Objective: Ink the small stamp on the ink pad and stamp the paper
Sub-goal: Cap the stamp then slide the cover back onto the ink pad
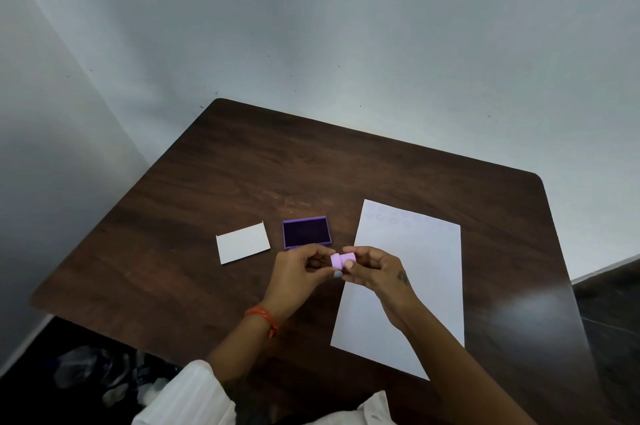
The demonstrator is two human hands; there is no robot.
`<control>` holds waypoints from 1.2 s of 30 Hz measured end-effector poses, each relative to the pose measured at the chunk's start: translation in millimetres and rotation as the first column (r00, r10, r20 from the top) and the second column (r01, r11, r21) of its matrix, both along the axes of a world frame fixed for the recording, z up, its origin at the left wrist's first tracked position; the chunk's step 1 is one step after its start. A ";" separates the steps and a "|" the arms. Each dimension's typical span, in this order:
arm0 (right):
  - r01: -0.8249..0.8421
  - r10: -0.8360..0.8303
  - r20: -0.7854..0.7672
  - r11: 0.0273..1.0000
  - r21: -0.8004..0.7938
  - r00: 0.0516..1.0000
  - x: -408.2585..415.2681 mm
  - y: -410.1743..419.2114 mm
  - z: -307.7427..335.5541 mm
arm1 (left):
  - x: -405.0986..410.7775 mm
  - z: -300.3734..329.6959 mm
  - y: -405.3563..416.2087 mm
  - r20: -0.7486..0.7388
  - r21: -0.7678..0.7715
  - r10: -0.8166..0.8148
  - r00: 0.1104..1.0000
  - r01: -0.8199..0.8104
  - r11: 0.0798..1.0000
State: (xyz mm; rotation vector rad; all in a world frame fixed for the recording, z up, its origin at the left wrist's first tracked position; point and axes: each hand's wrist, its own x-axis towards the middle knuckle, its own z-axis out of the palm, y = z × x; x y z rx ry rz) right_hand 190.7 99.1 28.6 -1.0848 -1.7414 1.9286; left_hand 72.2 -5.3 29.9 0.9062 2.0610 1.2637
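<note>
A small pink stamp lies sideways in the air between both hands, just above the table. My left hand pinches its left end and my right hand pinches its right end. Behind the hands sits the open purple ink pad, its dark inked face up. The white paper lies to the right, partly under my right hand, with several faint round stamp marks along its far edge.
A small white card rests left of the ink pad. The dark wooden table stands against pale walls, its front left edge near my left sleeve. Dark floor with clutter shows at lower left.
</note>
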 end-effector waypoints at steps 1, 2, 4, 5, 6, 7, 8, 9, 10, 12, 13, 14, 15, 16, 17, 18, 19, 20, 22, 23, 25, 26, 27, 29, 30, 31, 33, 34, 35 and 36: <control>0.005 -0.005 0.004 1.000 0.003 1.000 -0.5 -1.1 0.2 | 0.4 0.1 -0.5 -0.001 0.001 -0.002 1.000 0.002 1.000; 0.009 -0.009 0.016 1.000 -0.005 1.000 -1.3 -1.5 0.0 | 0.7 0.2 -0.9 0.002 0.002 -0.004 1.000 0.004 1.000; 0.002 -0.001 0.055 1.000 -0.016 0.998 -2.6 -1.1 0.1 | 0.3 0.4 -1.9 0.008 0.002 -0.011 1.000 0.011 1.000; -0.002 0.003 0.071 1.000 -0.024 0.997 -2.9 -0.8 0.4 | 0.0 0.5 -2.4 0.008 0.001 -0.013 1.000 0.013 1.000; -0.002 0.004 0.071 0.999 -0.035 0.997 -3.0 -0.5 0.9 | -0.2 0.3 -2.9 0.011 0.001 -0.010 1.000 0.010 1.000; -0.002 0.005 0.055 0.999 -0.046 0.998 -2.7 -0.5 1.5 | -0.5 0.1 -3.2 0.016 0.003 -0.002 1.000 0.002 1.000; -0.005 0.007 0.033 0.999 -0.049 0.999 -2.1 -0.4 1.3 | -0.7 -0.2 -3.4 0.021 0.005 0.007 1.000 -0.007 1.000; -0.010 0.010 0.017 0.999 -0.042 1.000 -1.6 -0.7 0.8 | -0.8 -0.5 -3.6 0.022 0.005 0.013 1.000 -0.013 1.000; -0.013 0.013 0.013 1.000 -0.028 1.000 -1.2 -1.2 0.2 | -0.6 -0.8 -3.7 0.021 0.004 0.011 1.000 -0.011 1.000; -0.001 0.001 0.036 1.000 -0.011 0.999 -1.4 -2.6 -1.2 | 0.3 -1.5 -3.6 0.020 0.005 0.004 1.000 -0.004 1.000; 0.010 -0.010 0.054 1.000 -0.012 0.998 -1.9 -2.9 -2.0 | 0.5 -2.0 -3.6 0.023 0.007 0.005 1.000 -0.005 1.000; 0.018 -0.017 0.071 1.000 -0.020 0.997 -2.7 -3.1 -2.5 | 0.5 -2.6 -3.4 0.027 0.010 0.007 1.000 -0.007 1.000; 0.022 -0.019 0.079 0.999 -0.036 0.997 -3.3 -3.3 -2.8 | 0.2 -3.3 -3.5 0.029 0.013 0.008 1.000 -0.009 1.000; 0.025 -0.021 0.079 0.998 -0.057 0.997 -4.1 -3.4 -3.4 | 0.0 -4.0 -3.4 0.029 0.015 0.009 1.000 -0.009 1.000; 0.028 -0.023 0.069 0.996 -0.079 0.997 -4.5 -4.0 -3.5 | 0.1 -4.5 -3.4 0.026 0.021 0.008 1.000 -0.009 1.000; 0.027 -0.021 0.056 0.995 -0.096 0.998 -4.9 -4.9 -3.5 | 0.7 -5.0 -3.4 0.022 0.030 0.004 1.000 -0.005 1.000; 0.017 -0.013 0.044 0.995 -0.100 0.999 -5.4 -6.2 -3.6 | 1.6 -5.4 -3.6 0.016 0.044 -0.004 1.000 0.004 0.999; 0.003 0.001 0.039 0.996 -0.092 0.999 -6.1 -7.2 -4.1 | 2.6 -6.0 -3.6 0.008 0.057 -0.016 1.000 0.015 0.998; -0.014 0.016 0.051 0.998 -0.054 0.999 -7.5 -8.3 -4.9 | 3.6 -7.4 -3.6 -0.005 0.062 -0.031 1.000 0.031 0.998; -0.006 0.007 0.070 1.000 -0.015 0.998 -8.3 -7.8 -5.7 | 3.2 -8.4 -3.6 -0.011 0.050 -0.032 0.999 0.033 0.998; 0.025 -0.048 0.145 0.987 0.158 0.988 -9.7 -4.4 -10.8 | 1.0 -11.8 -3.6 -0.056 -0.003 -0.031 0.998 0.031 1.000; 0.033 -0.082 0.183 0.965 0.259 0.980 -12.4 -3.2 -14.1 | -0.6 -14.0 -3.8 -0.094 -0.038 -0.030 0.995 0.027 0.999; 0.037 -0.114 0.206 0.937 0.348 0.972 -13.7 -1.6 -17.5 | -2.1 -16.1 -4.6 -0.129 -0.068 -0.029 0.991 0.020 0.997; 0.036 -0.146 0.215 0.894 0.447 0.966 -19.9 -1.0 -22.9 | -4.9 -19.8 -7.2 -0.163 -0.110 -0.026 0.986 0.008 0.994; 0.028 -0.135 0.203 0.888 0.460 0.970 -23.4 -2.1 -25.0 | -6.2 -21.8 -9.1 -0.165 -0.126 -0.024 0.986 0.003 0.992; 0.010 -0.115 0.197 0.885 0.465 0.974 -26.4 -3.5 -26.8 | -7.5 -23.4 -11.1 -0.165 -0.143 -0.024 0.986 0.000 0.990; -0.038 -0.086 0.222 0.866 0.499 0.971 -31.3 -5.8 -31.8 | -9.4 -25.8 -14.9 -0.167 -0.171 -0.036 0.985 0.007 0.985; -0.091 -0.054 0.262 0.854 0.512 0.964 -33.1 -6.3 -35.2 | -10.2 -26.9 -16.5 -0.166 -0.180 -0.044 0.985 0.013 0.984; -0.155 -0.013 0.309 0.845 0.512 0.951 -33.8 -6.4 -38.3 | -11.0 -27.8 -17.8 -0.165 -0.188 -0.049 0.985 0.017 0.982; -0.204 0.016 0.349 0.836 0.509 0.937 -35.6 -6.6 -41.6 | -11.5 -28.4 -18.6 -0.164 -0.197 -0.051 0.985 0.018 0.980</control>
